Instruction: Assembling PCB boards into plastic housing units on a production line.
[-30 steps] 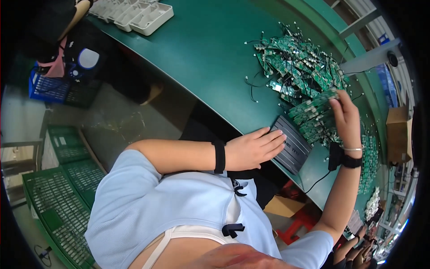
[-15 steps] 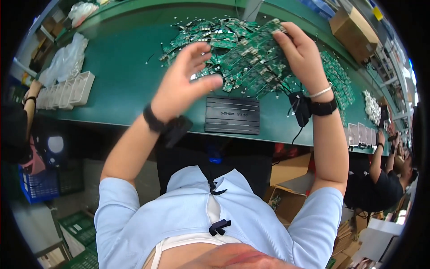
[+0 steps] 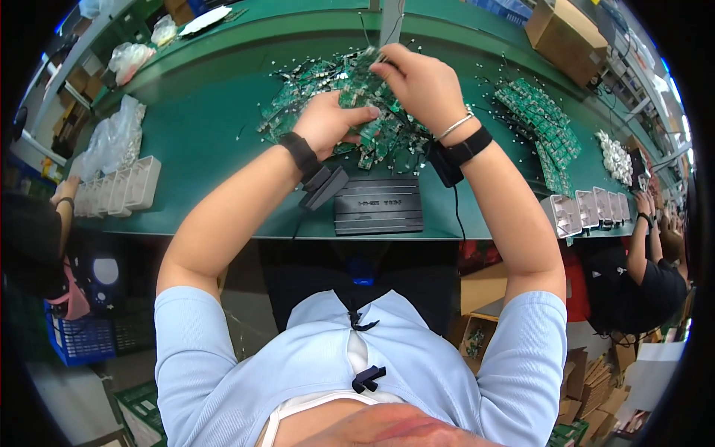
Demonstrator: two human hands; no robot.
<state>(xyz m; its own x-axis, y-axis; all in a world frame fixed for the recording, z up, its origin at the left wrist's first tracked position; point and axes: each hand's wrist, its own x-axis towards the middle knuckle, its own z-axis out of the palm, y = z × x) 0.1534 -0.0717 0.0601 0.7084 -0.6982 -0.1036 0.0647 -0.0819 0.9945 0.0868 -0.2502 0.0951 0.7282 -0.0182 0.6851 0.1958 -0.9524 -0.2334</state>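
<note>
A long green workbench spans grey floor, backed by a green shelf and grey post.

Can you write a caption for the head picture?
Left hand and right hand among green boards, beyond a black slab.

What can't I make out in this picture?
All in the head view:
Grip of the left hand: fingers mostly hidden behind the hand itself and among boards.
Boards at the right hand: too blurred to count.
White pieces at right: too small to identify.
Co-worker at far left: partly lost in the dark rim.
</note>
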